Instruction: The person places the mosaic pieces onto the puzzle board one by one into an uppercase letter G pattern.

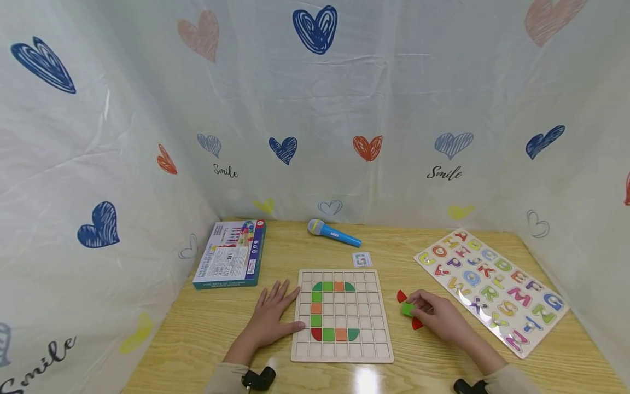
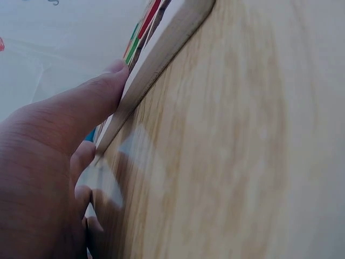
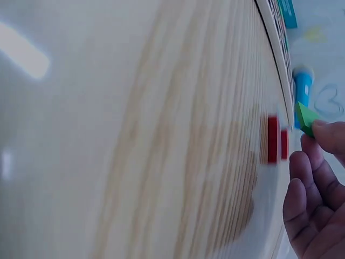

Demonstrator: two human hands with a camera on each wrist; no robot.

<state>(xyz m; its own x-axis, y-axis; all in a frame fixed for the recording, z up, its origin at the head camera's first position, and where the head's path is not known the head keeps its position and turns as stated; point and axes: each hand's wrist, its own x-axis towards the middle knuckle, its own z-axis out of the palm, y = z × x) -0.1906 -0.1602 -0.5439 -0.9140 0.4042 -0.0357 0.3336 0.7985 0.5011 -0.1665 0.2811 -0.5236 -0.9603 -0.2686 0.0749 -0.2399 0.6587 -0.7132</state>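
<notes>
Pinching a small green piece between thumb and fingertips, the right hand rests on the wooden table just right of the grid board. In the right wrist view the same green piece sits at the fingertips, lifted slightly off the tabletop. Two red pieces lie beside it: one just behind the hand and one partly under the fingers. A strip of bare wood separates these pieces from the board's right edge.

The grid board holds a C-shaped run of green, orange and red tiles in its left-centre columns; the cells inside the C, the right-hand columns and the bottom row are open. The left hand lies flat with fingers straight and spread, holding nothing, its fingertips and thumb against the board's left edge; the left wrist view shows the thumb pressed to that raised rim.

Farther out, a small pattern card lies just behind the board's back edge, a blue toy microphone beyond it near the rear curtain. A flat game box sits at back left, well apart from the board. An alphabet puzzle lies diagonally at right, near the right hand's wrist.
</notes>
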